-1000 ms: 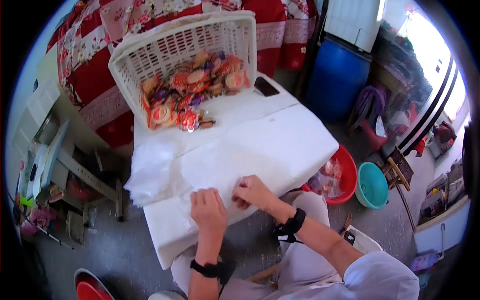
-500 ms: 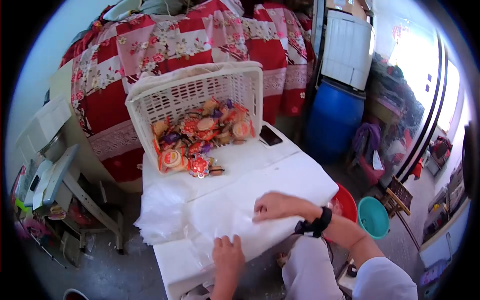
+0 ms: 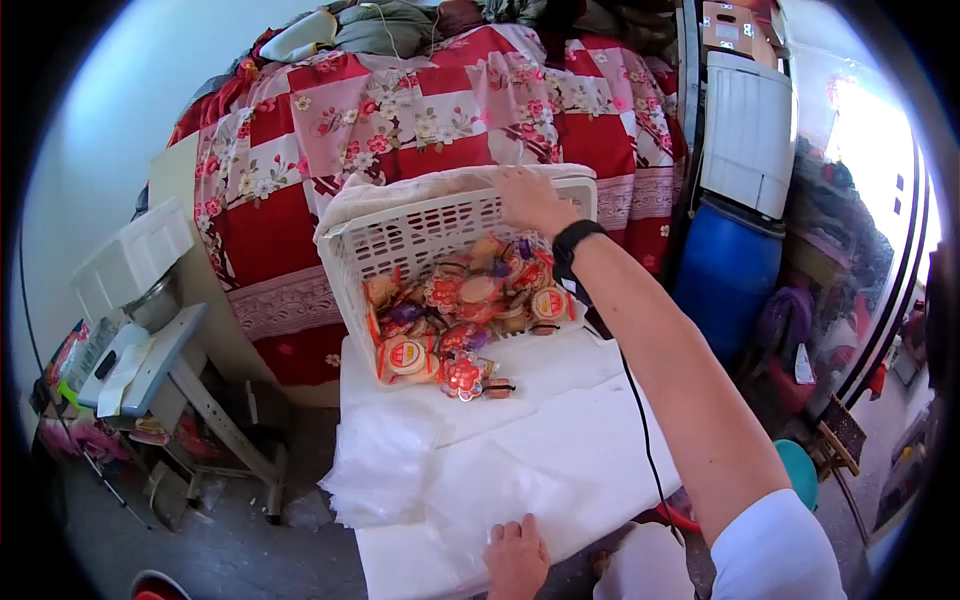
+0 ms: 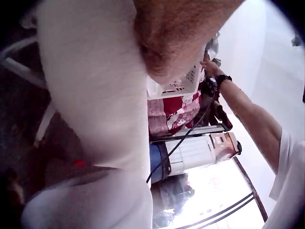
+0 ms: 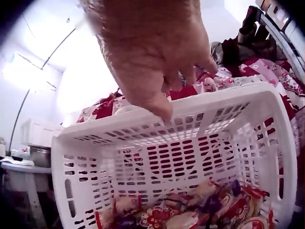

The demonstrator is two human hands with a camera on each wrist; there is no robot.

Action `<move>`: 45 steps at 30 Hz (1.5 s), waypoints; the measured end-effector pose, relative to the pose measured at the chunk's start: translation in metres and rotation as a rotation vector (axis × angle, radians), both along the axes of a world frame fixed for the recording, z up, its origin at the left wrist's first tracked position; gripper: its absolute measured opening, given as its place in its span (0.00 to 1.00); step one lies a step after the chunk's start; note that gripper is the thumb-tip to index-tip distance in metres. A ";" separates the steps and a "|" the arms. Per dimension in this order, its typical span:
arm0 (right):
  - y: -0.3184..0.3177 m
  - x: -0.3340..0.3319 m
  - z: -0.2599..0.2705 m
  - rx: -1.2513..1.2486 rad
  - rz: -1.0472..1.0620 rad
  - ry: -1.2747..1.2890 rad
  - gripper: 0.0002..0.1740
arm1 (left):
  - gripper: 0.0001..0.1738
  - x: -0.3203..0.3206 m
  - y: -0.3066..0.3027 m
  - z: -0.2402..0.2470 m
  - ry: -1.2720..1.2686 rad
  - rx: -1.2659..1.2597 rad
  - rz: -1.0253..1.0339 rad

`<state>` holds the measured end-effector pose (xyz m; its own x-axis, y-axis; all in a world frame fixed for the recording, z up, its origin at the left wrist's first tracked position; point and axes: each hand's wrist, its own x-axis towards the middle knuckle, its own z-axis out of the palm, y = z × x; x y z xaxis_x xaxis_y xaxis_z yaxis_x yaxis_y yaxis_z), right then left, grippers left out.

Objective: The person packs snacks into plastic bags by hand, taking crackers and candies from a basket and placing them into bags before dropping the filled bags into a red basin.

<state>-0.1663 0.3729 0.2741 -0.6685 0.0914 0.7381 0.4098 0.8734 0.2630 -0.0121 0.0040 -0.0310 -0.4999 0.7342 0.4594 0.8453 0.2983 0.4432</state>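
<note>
A white plastic basket (image 3: 345, 285) lies on its side on the white-covered table (image 3: 590, 450), opening towards me. Inside and at its mouth are several wrapped snack packets (image 3: 478, 292) in red, purple and clear film. My right hand (image 3: 532, 202) is over the basket's upper rim; in the right wrist view the thumb is right at the rim and the relaxed fingers (image 5: 188, 74) extend over the top. My left hand (image 3: 518, 560) rests at the table's front edge by a clear plastic bag (image 3: 490, 490), fingers loosely extended. A pile of clear bags (image 3: 385, 460) lies left.
Behind the table hangs a red and white floral cloth (image 3: 450, 120). A blue barrel (image 3: 725, 280) stands at the right, with a green basin (image 3: 797, 472) on the floor. A small side table (image 3: 165, 360) is at the left. A black cable (image 3: 640, 420) trails from my right wrist.
My right hand has moved from the table's front up and forward to the basket's top rim. The left hand has stayed near the front edge. The head view has tilted up.
</note>
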 end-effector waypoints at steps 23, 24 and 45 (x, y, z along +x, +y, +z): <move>-0.086 0.088 -0.045 0.099 -0.008 0.160 0.16 | 0.06 -0.001 0.003 0.000 0.059 0.136 -0.031; -0.093 0.099 -0.050 0.114 -0.016 0.157 0.17 | 0.07 -0.001 0.004 -0.003 0.063 0.151 -0.024; -0.022 0.006 -0.025 0.044 0.022 0.167 0.12 | 0.07 -0.001 0.002 0.003 0.057 0.119 -0.036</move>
<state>-0.1603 0.3511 0.2496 -0.5381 0.0434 0.8418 0.4322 0.8716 0.2313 -0.0132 0.0062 -0.0276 -0.4449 0.6897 0.5713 0.8794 0.2158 0.4243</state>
